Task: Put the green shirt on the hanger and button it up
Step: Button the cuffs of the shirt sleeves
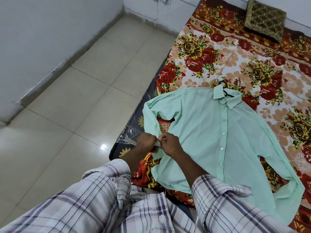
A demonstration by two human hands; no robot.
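both hands pinch green shirt cuff.

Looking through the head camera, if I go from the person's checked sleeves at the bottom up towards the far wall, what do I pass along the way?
Checked sleeves → the two hands, left hand and right hand, pinching the shirt's cuff → green shirt lying flat → black hanger at the collar → flowered bedsheet → brown patterned cushion by the wall.

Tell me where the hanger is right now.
In the head view, the black hanger sits inside the green shirt at the collar, upper right of centre; only its hook and neck show, on the floral bedsheet.
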